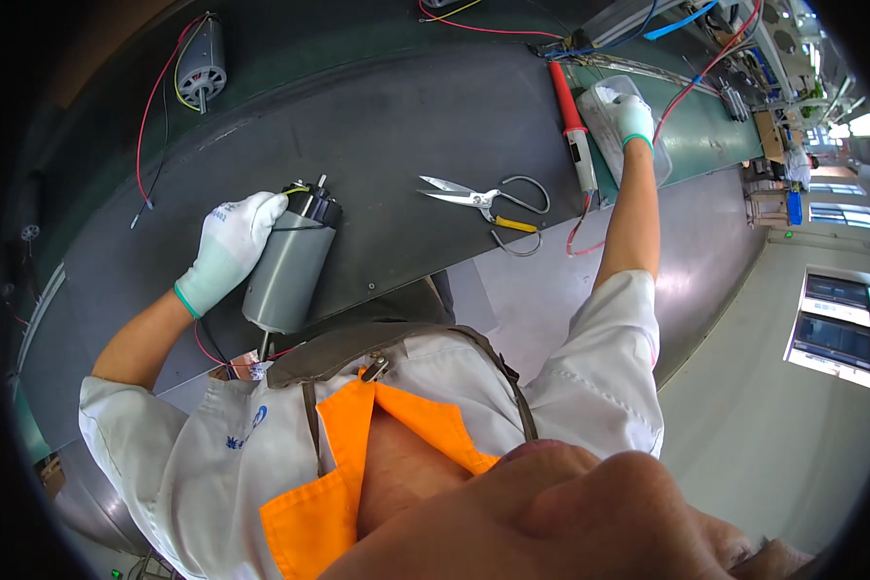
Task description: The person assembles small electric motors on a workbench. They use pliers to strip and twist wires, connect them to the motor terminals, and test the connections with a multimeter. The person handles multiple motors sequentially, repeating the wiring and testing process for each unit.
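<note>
My left hand (pixel 234 240), in a white glove with a green cuff, lies against the upper left side of a grey cylindrical electric motor (pixel 290 275). Its fingers are pinched together at the motor's black end, where a short yellow-green wire (pixel 296 190) comes out at the fingertips. The motor stands tilted at the table's near edge, one shaft pointing away and another toward me. Far to the right, my gloved right hand (pixel 632 118) reaches into a clear plastic bin (pixel 661 168). Its fingers are curled, and what they hold, if anything, is hidden.
Scissors (pixel 488 200) with one yellow-wrapped handle lie open on the dark table mat (pixel 377 126). A red-handled soldering iron (pixel 567 101) lies beside the bin, its cord (pixel 572 237) hanging over the edge. Another motor (pixel 201 66) with loose wires stands at the far left.
</note>
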Action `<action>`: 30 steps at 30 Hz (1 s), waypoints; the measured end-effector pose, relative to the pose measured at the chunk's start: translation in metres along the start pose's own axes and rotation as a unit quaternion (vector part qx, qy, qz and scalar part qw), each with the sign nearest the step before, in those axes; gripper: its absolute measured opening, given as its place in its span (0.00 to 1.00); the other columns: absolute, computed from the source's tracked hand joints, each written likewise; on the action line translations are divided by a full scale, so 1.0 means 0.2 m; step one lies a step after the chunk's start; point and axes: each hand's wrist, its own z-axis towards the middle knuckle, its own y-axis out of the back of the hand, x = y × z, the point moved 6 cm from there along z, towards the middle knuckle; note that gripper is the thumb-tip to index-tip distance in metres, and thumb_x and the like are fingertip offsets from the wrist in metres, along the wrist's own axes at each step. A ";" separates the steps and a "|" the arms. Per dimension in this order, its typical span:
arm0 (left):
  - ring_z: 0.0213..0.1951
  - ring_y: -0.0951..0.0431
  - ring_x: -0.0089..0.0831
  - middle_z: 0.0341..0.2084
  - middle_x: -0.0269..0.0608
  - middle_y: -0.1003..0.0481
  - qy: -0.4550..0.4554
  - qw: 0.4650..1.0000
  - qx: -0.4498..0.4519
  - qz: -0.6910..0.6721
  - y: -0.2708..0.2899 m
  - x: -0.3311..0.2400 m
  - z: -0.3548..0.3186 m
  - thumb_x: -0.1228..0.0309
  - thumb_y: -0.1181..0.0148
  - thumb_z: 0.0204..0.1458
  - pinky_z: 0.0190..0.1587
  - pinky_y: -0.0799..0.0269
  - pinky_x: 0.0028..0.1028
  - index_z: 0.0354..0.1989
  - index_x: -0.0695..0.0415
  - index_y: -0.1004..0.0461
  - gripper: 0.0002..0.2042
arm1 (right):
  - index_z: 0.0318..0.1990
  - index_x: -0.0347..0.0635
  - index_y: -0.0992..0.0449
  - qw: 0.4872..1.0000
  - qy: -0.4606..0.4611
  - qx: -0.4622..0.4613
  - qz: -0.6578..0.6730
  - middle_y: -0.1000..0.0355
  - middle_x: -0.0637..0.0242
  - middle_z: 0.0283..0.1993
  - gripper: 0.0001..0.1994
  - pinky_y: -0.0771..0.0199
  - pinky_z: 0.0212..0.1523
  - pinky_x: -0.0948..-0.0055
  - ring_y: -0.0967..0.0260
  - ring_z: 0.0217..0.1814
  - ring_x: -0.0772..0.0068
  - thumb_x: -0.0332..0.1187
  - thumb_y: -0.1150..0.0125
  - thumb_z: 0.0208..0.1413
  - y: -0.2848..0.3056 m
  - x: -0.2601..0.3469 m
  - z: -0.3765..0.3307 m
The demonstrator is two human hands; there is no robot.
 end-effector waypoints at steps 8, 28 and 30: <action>0.21 0.21 0.38 0.24 0.46 0.22 0.198 0.965 0.107 -0.135 0.00 0.07 -0.03 0.50 0.50 0.69 0.26 0.26 0.36 0.40 0.60 0.21 0.23 | 0.38 0.43 0.12 0.990 -0.014 -0.040 0.138 0.18 0.47 0.37 0.13 0.21 0.49 0.61 0.18 0.42 0.50 0.41 0.32 0.49 0.03 -0.05 -0.03; 0.09 0.38 0.15 0.12 0.31 0.32 0.285 0.853 0.365 -0.241 0.26 0.01 0.08 0.47 0.41 0.63 0.11 0.44 0.22 0.30 0.63 0.21 0.26 | 0.52 0.29 0.23 0.656 0.137 0.157 0.726 0.19 0.50 0.42 0.13 0.21 0.31 0.74 0.21 0.32 0.67 0.27 0.41 0.63 0.84 1.49 -1.34; 0.09 0.36 0.16 0.12 0.33 0.31 0.307 0.847 0.361 -0.240 0.30 -0.01 0.04 0.46 0.42 0.62 0.11 0.42 0.21 0.30 0.63 0.20 0.27 | 0.51 0.33 0.22 0.677 0.251 0.155 0.675 0.19 0.52 0.43 0.13 0.20 0.34 0.71 0.20 0.35 0.64 0.27 0.39 0.60 0.76 1.72 -1.47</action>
